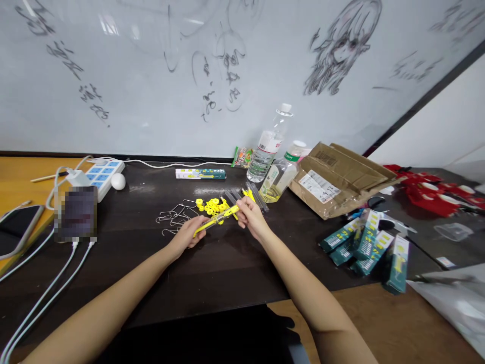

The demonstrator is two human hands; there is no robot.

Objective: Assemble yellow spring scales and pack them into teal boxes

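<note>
A slim yellow and clear tool point(217, 220) is held slanting above the dark table, its right end higher. My left hand point(188, 233) grips its lower left end, and my right hand point(250, 215) pinches the upper right end. Just behind it lie small yellow round parts point(212, 205) in a pile. Bent metal hooks point(176, 215) are heaped to the left of that pile. Clear tubes point(258, 196) rest behind my right hand, beside more yellow pieces point(248, 193).
Behind stand two bottles point(261, 156) point(280, 177) and a narrow box point(200, 174). A cardboard package point(333, 177) and several green boxes point(366, 242) lie right. At left are a power strip point(104, 177), a phone point(76, 213) and white cables.
</note>
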